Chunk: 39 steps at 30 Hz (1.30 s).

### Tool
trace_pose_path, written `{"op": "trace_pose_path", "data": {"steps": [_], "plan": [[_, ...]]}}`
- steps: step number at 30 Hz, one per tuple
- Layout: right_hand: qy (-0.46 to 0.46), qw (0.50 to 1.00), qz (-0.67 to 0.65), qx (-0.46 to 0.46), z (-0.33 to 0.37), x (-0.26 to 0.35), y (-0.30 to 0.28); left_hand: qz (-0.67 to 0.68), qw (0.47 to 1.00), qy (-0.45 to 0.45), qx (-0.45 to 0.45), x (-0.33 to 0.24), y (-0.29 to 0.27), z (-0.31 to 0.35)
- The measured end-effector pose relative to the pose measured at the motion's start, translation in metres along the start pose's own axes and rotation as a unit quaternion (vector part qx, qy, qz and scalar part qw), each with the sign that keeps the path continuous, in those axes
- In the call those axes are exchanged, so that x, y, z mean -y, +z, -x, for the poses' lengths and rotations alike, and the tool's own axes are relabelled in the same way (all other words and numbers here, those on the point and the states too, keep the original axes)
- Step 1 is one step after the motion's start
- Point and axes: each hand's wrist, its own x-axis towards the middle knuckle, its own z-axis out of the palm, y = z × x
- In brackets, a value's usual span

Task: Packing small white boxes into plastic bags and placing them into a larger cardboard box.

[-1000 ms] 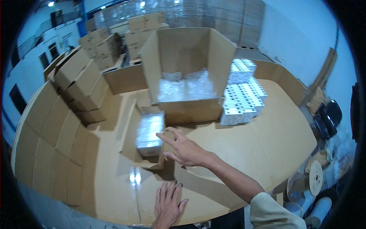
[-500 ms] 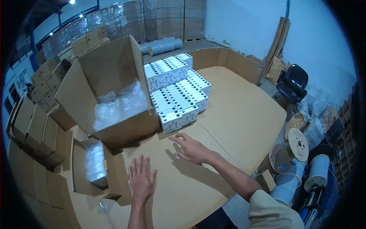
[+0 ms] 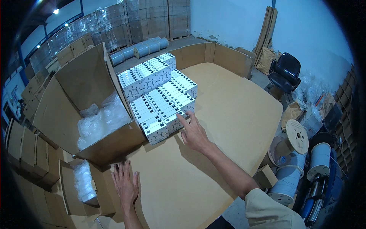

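Observation:
Rows of small white boxes with black square marks (image 3: 162,101) stand packed together on the cardboard-covered table (image 3: 228,103), stacked higher at the back. My right hand (image 3: 195,133) is at the near right corner of these boxes, fingers apart, fingertips at or just touching the front one; contact is hard to make out. Holding nothing, my left hand (image 3: 126,183) lies with spread fingers over the table, beside the small open carton (image 3: 105,187). In that carton sits a bubble-wrapped bundle (image 3: 84,181). Behind it, a large open carton (image 3: 114,143) holds clear bubble wrap (image 3: 103,120).
Cardboard walls (image 3: 211,53) edge the table's far side. Brown cartons (image 3: 28,150) line the left. To the right are a black chair (image 3: 286,72), a large spool (image 3: 301,141) and wrapped rolls (image 3: 286,183). Stacked, film-wrapped pallets (image 3: 145,21) stand at the back.
My view has shifted to the right, so the cartons and boxes sit further left. My right hand has reached forward to the front white boxes. My left hand stays low over the table.

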Motion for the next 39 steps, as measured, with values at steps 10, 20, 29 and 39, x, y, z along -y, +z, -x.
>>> {"op": "trace_pose_path", "data": {"steps": [10,20,29,39], "plan": [[-0.012,0.999,-0.026,-0.034,-0.001,-0.006,0.003,-0.006,1.000,0.002,0.023,-0.001,-0.003,0.001],[-0.002,0.997,-0.070,-0.023,0.006,-0.005,-0.007,0.000,1.000,0.008,0.018,0.002,-0.003,0.005],[0.011,0.996,-0.082,0.016,0.017,0.013,-0.019,0.077,0.996,0.029,0.039,0.008,-0.023,0.018],[-0.041,0.995,-0.089,0.034,0.033,0.094,-0.017,0.336,0.937,-0.078,0.055,0.017,-0.058,0.028]]}}
